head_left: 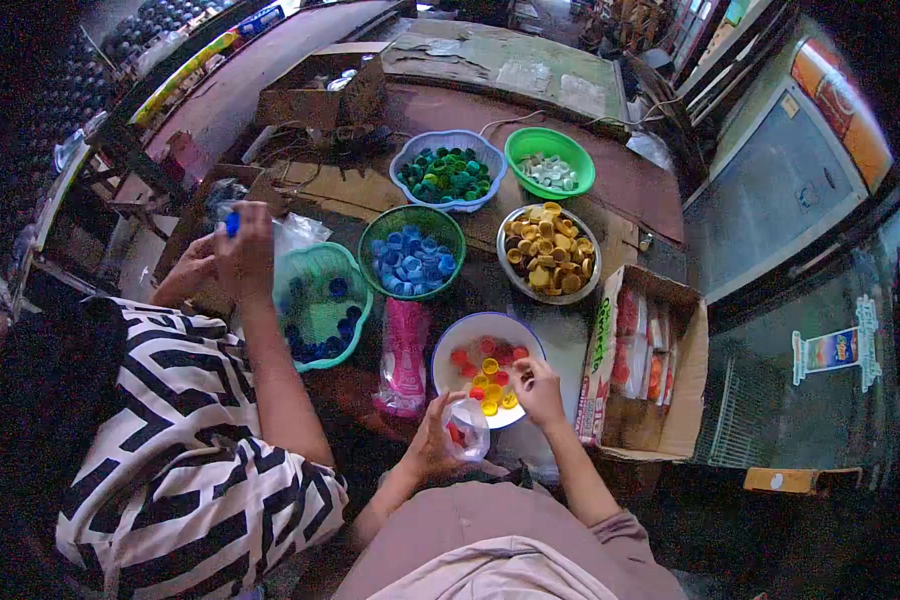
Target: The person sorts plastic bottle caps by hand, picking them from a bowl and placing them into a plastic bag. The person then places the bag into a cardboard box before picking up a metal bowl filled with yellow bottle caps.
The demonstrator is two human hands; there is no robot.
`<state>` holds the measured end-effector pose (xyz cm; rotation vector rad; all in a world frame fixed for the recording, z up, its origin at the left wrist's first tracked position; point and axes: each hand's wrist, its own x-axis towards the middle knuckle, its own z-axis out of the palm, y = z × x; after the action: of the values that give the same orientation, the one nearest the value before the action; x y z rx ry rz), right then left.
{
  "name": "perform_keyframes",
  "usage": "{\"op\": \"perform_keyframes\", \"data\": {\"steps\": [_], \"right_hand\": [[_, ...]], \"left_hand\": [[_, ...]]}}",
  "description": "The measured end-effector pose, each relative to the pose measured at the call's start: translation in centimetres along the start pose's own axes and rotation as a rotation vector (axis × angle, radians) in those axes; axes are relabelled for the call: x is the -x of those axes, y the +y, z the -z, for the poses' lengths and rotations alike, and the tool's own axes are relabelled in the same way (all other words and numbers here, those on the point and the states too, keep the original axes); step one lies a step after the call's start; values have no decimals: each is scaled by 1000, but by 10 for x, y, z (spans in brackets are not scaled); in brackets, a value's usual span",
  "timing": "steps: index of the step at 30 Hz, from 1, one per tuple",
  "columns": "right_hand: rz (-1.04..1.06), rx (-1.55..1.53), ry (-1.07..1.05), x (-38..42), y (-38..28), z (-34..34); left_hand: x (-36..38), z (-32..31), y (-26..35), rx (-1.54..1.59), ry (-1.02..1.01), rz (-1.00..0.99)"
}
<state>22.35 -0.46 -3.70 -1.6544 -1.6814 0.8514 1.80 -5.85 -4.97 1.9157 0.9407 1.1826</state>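
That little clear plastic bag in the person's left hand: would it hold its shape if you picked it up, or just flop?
Probably flop: the clear bag looks thin and crumpled where the left hand grips it. It seems light, with only a few red caps showing inside. Its glossy film may be a bit slippery, so a loose hold could let it slide toward the white bowl, where the right hand reaches.

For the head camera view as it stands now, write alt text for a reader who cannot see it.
The person's left hand holds a small clear bag while the right hand reaches over a white bowl of red and yellow bottle caps. A co-worker's hand lifts a blue cap beside more bowls of colour-sorted caps.
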Motion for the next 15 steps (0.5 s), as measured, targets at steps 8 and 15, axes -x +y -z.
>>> {"op": "perform_keyframes", "data": {"steps": [8, 15], "right_hand": [[171, 786, -167, -48, 62, -39], [241, 310, -57, -47, 69, -25]], "left_hand": [[0, 5, 0, -45, -7, -37], [2, 10, 4, -24, 42, 12]]}}
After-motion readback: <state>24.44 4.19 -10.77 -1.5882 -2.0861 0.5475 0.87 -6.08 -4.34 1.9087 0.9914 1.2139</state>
